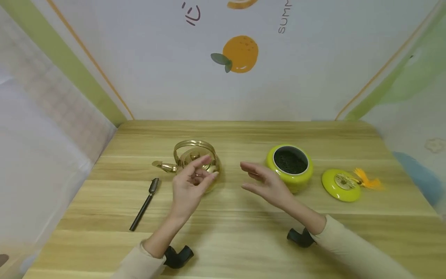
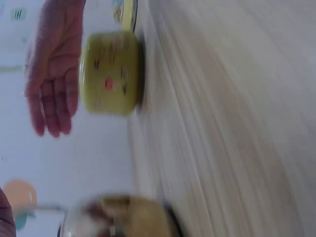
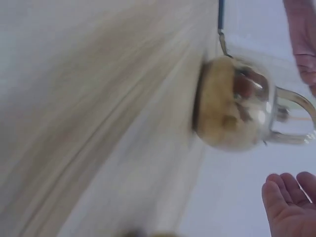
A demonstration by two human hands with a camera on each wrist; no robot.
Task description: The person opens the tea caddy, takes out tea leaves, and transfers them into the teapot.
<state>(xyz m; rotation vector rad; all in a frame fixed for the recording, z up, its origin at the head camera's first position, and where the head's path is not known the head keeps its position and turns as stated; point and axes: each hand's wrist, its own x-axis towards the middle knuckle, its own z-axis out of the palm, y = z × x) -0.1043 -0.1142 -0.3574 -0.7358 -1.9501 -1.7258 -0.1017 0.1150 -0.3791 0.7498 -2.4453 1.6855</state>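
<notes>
My left hand [image 1: 188,192] hovers in front of a shiny gold teapot [image 1: 218,162], partly hiding its body; its fingers are loosely bent and hold nothing. The teapot's spout points left and its arched handle stands up. My right hand [image 1: 270,186] is held just left of a yellow jar [image 1: 296,179], fingers extended, with nothing in it. Dark, leaf-like bits [image 1: 290,161] fill the uncovered jar. In the left wrist view the right hand [image 2: 54,74] shows beside the jar. The right wrist view has the teapot [image 3: 237,103] between both hands.
Right of the jar lies its yellow lid [image 1: 339,192] with an orange tassel [image 1: 369,181]. A small dark scoop-like tool [image 1: 143,209] with a long handle lies at the left of the wooden table [image 1: 237,236]. Behind stands a white printed backdrop [image 1: 167,85].
</notes>
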